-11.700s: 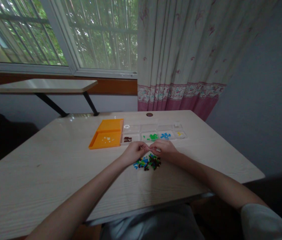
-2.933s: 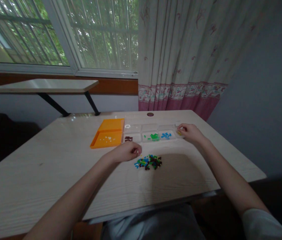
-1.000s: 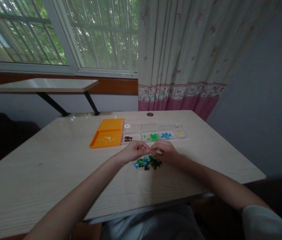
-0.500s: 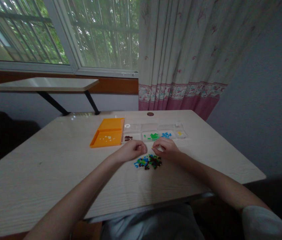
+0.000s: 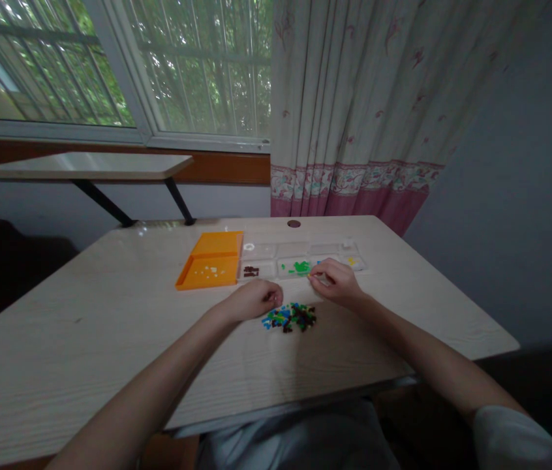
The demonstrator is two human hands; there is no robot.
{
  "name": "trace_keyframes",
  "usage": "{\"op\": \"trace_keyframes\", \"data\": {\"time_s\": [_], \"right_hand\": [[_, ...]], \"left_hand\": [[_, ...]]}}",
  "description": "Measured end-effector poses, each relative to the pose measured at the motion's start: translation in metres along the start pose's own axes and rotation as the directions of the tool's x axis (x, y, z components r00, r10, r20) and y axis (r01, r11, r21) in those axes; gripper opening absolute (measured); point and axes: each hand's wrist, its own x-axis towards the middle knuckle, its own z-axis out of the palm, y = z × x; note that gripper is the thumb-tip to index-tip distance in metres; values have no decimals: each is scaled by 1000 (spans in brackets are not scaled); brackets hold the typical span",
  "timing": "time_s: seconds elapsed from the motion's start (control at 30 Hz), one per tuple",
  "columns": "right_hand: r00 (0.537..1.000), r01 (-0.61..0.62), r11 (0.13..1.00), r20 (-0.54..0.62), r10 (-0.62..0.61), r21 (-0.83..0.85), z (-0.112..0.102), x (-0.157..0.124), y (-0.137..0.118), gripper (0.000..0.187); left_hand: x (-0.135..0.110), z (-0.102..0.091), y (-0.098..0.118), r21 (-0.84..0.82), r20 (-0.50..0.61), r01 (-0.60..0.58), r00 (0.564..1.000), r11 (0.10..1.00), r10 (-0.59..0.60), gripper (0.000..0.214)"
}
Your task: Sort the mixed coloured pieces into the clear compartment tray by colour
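A mixed pile of tiny blue, green, brown and yellow plastic pieces point(image 5: 290, 317) lies on the tabletop. My left hand point(image 5: 258, 300) rests at the pile's far left edge with its fingers curled closed; what they hold, if anything, is hidden. Farther forward and to the right, my right hand point(image 5: 335, 282) pinches a small yellow piece point(image 5: 309, 275) between thumb and fingers. It is by the near edge of a clear compartment tray point(image 5: 280, 249) and covers most of the blue pieces there. Green pieces point(image 5: 300, 267), brown pieces point(image 5: 251, 271) and yellow pieces point(image 5: 352, 261) sit in separate front compartments.
An open orange case point(image 5: 217, 243) with several pale bits in its near half adjoins the tray's left side. A raised shelf point(image 5: 90, 164) on black legs stands at the back left. The table point(image 5: 109, 339) has a round brown cap point(image 5: 294, 224) near its far edge.
My right hand has moved forward and right, away from the pile toward the tray, with the small yellow piece. My left hand has shifted slightly left and nearer.
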Motion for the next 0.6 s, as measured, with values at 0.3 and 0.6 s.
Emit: {"op": "trace_keyframes", "data": {"time_s": [0.3,0.6], "right_hand": [[996,51,997,77,-46,-56,-7,0,7,8],[876,-326,894,255,408,-309,-62,-5,81,20]], "left_hand": [[-1,-1,0,27,-29,-7,1000,1000,8,17],[-2,-2,-3,72,-30,-45,998,996,47,14]]}}
